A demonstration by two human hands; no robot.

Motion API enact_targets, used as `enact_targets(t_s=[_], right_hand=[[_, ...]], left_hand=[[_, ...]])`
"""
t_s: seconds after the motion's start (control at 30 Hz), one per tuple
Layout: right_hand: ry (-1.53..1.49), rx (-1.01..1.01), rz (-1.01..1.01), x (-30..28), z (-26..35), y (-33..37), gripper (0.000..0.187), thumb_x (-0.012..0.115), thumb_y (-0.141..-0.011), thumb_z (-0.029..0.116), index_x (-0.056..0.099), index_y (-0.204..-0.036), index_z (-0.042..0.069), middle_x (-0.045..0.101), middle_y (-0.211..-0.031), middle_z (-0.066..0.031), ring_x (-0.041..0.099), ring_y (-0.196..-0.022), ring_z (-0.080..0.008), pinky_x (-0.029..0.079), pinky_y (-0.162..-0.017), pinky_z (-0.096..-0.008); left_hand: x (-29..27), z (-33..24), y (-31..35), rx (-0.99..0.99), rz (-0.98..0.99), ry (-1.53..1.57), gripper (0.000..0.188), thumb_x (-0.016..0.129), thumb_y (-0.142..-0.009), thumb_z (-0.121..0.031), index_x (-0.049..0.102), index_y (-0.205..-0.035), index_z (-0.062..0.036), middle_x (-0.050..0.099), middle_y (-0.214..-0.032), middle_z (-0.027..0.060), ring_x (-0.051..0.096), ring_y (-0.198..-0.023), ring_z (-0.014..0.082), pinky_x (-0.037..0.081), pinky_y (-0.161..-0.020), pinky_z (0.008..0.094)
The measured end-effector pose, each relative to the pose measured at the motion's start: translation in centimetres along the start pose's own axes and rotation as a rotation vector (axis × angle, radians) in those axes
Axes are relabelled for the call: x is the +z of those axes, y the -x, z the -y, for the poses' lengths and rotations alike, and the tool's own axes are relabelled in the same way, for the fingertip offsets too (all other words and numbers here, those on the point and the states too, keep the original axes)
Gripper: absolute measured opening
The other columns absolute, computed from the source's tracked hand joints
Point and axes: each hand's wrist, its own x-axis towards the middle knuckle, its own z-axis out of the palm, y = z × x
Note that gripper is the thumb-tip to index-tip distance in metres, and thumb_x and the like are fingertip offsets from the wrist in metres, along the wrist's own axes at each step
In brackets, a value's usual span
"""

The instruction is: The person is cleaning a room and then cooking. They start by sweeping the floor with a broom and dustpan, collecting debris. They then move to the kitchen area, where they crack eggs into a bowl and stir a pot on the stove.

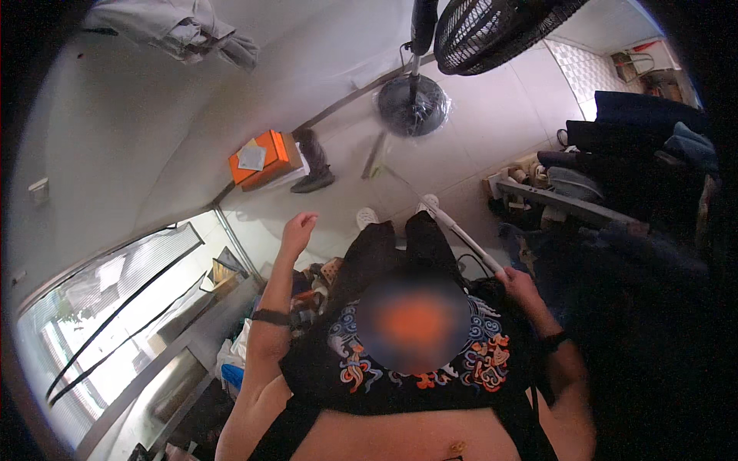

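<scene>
My right hand is closed around the upper part of a white pole, the handle of what looks like a long-handled flat mop. The pole slants forward and left past my right shoe. Its narrow greyish head lies on the tiled floor, a little short of the fan's round base. My left hand is raised at my left side, its fingers curled in with nothing visible in them. It is apart from the mop, nearest to the orange box and dark boots by the wall.
A standing fan with a plastic-wrapped base stands ahead. The orange box and dark boots sit along the left wall. Dark clothing and mixed items are heaped at right. A glass door is at left, with clutter beside my legs.
</scene>
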Motion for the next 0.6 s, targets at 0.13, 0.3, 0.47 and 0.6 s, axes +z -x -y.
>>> enact_targets(t_s=[0.13,0.3,0.47,0.6], right_hand=[[0.044,-0.002,0.037,-4.2,6.7,-0.7,0.037,0.05,-0.09,0.037,0.058,-0.112,0.008,0.063,-0.102,-0.0209,0.059,-0.095,-0.0404,0.047,-0.078,-0.046],[0.14,-0.13,0.043,1.1,8.7,-10.6,0.038,0.049,-0.089,0.04,0.059,-0.108,0.009,0.063,-0.1,-0.0195,0.059,-0.096,-0.0388,0.046,-0.081,-0.0474],[0.157,0.061,0.042,0.7,3.9,-11.3,0.041,0.05,-0.087,0.042,0.06,-0.11,0.01,0.062,-0.106,-0.0185,0.058,-0.099,-0.0376,0.045,-0.084,-0.0469],[0.314,0.268,0.014,-7.2,-0.9,-5.3,0.041,0.052,-0.086,0.043,0.061,-0.116,0.016,0.065,-0.105,-0.0087,0.062,-0.097,-0.0274,0.047,-0.082,-0.0413]], left_hand=[[-0.8,-1.2,-1.3,0.056,-0.041,-0.087,0.025,0.056,-0.088,-0.026,0.064,-0.104,-0.0081,0.066,-0.089,0.0102,0.062,-0.083,0.0219,0.048,-0.075,0.0327],[-2.5,-1.9,-1.9,0.087,-0.04,-0.102,0.025,0.056,-0.087,-0.025,0.064,-0.105,-0.0092,0.066,-0.088,0.0098,0.063,-0.083,0.0221,0.048,-0.075,0.0326],[-2.0,-0.6,-2.2,0.103,-0.039,-0.039,0.026,0.057,-0.087,-0.027,0.064,-0.103,-0.0072,0.067,-0.091,0.0115,0.064,-0.086,0.0228,0.048,-0.076,0.0331],[-1.2,1.1,-1.3,0.084,0.002,-0.103,0.026,0.057,-0.087,-0.028,0.065,-0.101,-0.0072,0.067,-0.089,0.0113,0.064,-0.084,0.0235,0.048,-0.076,0.0332]])
